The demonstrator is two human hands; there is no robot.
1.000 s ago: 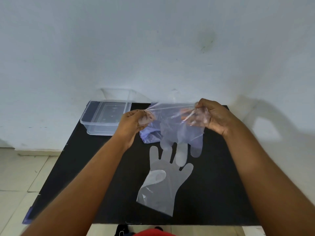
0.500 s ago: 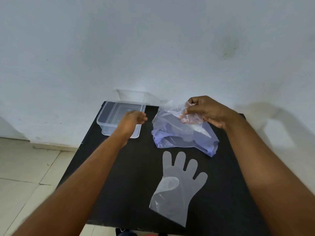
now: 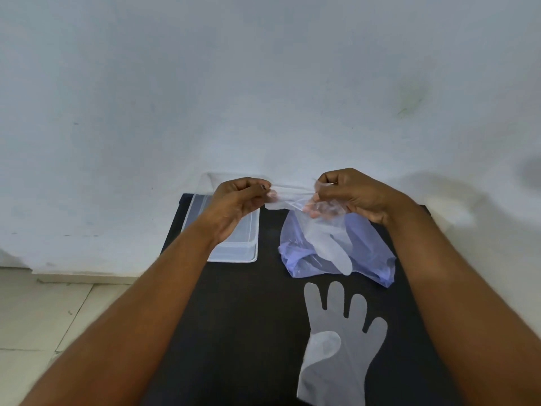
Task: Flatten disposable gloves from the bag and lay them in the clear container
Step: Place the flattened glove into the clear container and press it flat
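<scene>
My left hand [image 3: 237, 200] and my right hand [image 3: 348, 191] each pinch one end of the cuff of a thin clear disposable glove [image 3: 330, 244], stretched between them above the table. Its fingers hang down in front of the bluish plastic bag [image 3: 371, 250], which lies on the black table [image 3: 248, 332]. A second clear glove [image 3: 339, 344] lies flat on the table, fingers pointing away from me. The clear container [image 3: 234, 250] stands at the table's far left corner, partly behind my left hand.
A pale wall rises right behind the table. Tiled floor [image 3: 44, 317] shows to the left, below the table's left edge.
My left hand, free and over the container half a second ago, has come right and gripped the glove that my right hand lifted out of the bag. The camera view has shifted.
</scene>
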